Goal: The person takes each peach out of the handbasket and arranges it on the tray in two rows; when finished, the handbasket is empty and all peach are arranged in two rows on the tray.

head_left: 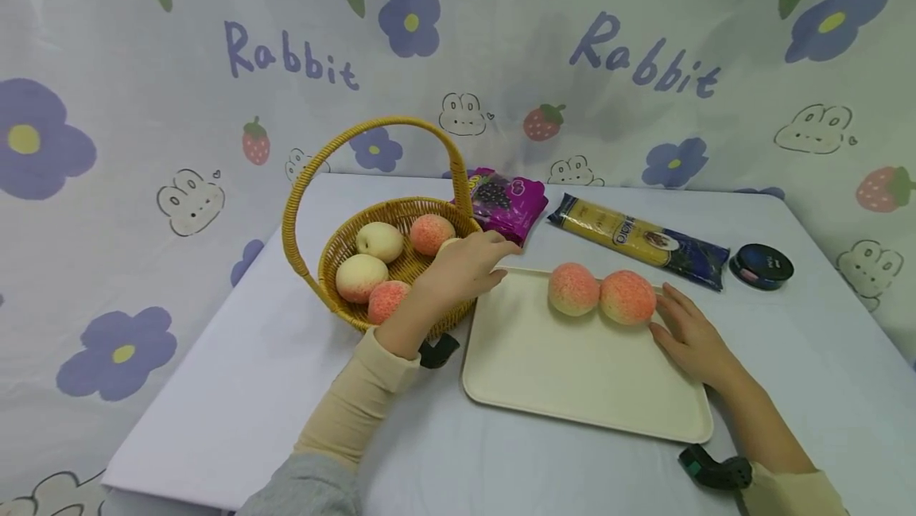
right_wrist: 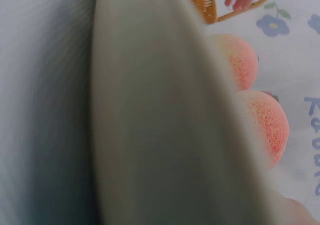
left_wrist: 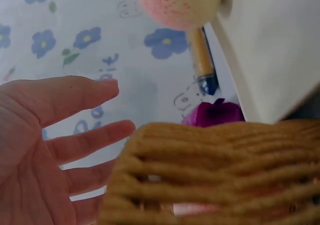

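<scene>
My left hand [head_left: 467, 265] is over the right rim of the wicker basket [head_left: 411, 206], fingers spread and holding nothing. In the left wrist view the thumb and fingers stand apart beside the woven wall [left_wrist: 215, 170]. Inside the basket lie several peaches, among them a pale one [head_left: 380, 242] and a pinker one [head_left: 432, 234]; one is mostly hidden behind my hand. Two pink peaches, a left one [head_left: 573, 289] and a right one [head_left: 627, 297], sit side by side on the cream tray [head_left: 587, 373]. My right hand [head_left: 690, 337] rests at the tray's right edge, loosely bent fingertips right at the right peach.
Behind the basket lies a purple snack packet [head_left: 508, 202]. A long yellow and blue pasta packet [head_left: 640, 239] lies past the tray's far edge, with a round dark tin [head_left: 762, 265] to its right. The basket's tall handle [head_left: 372, 125] arches over its opening.
</scene>
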Tool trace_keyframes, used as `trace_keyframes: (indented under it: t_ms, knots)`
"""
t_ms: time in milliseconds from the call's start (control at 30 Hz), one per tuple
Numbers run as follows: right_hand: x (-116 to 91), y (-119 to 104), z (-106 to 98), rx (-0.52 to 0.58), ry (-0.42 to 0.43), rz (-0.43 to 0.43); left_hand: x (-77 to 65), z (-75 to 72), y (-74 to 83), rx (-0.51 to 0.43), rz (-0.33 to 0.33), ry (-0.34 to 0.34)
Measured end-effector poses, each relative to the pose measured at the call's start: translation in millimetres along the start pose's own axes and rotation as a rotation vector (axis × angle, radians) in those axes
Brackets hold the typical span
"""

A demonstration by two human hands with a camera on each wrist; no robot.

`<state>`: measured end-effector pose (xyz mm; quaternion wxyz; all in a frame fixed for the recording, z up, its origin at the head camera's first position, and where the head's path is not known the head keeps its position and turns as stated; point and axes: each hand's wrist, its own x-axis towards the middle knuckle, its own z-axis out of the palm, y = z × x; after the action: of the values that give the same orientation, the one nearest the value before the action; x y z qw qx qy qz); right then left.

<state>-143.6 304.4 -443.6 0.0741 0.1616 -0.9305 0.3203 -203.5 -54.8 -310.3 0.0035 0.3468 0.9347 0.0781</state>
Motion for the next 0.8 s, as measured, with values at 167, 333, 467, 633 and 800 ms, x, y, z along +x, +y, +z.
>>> trace_keyframes:
  t_ms: [167, 333, 467, 633, 800]
  knots:
    - [-1.1, -1.7, -0.6, 0.009, 0.004, -0.003, -8.6, -0.3, -7.8, -0.002, -0.007, 0.031]
    - [-0.7, -4.1, -0.8, 0.017, 0.005, -0.003, -16.6, 0.0, -17.7, -0.023, -0.012, 0.060]
    - [-0.4, -5.5, -0.6, 0.021, 0.002, -0.004, -23.0, 0.0, -26.6, -0.001, -0.025, 0.075]
    - [-0.6, -4.5, -1.0, 0.018, 0.004, -0.012, -30.9, -2.4, -36.0, -0.046, -0.073, 0.063]
    - [-0.7, -2.8, -0.9, 0.016, 0.002, -0.015, -39.0, -4.2, -44.8, -0.091, -0.034, 0.070]
